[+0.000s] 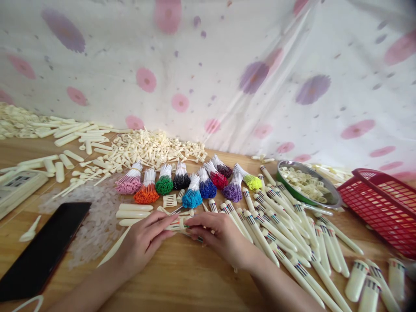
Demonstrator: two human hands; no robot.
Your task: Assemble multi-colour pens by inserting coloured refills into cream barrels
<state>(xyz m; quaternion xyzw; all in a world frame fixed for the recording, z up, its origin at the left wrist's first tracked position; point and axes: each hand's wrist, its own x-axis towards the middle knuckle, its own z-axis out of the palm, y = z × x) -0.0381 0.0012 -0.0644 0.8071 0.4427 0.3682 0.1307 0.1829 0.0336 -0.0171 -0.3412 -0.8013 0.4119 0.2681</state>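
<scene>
My left hand (144, 240) and my right hand (219, 234) meet over the wooden table (182, 277), both closed on one cream pen part (177, 224) held between their fingertips. Just behind them stand bundles of coloured refills (191, 184): pink, orange, green, black, blue, red and purple. To the right of my right hand lies a spread of several assembled cream pens (286, 234) with coloured bands.
A black phone (42, 249) lies at the left front beside clear small bits (97, 221). Heaps of cream barrels (74, 132) and small clips (152, 149) sit behind. A green bowl (307, 184) and red basket (383, 203) stand at the right. A flowered cloth (227, 65) hangs behind.
</scene>
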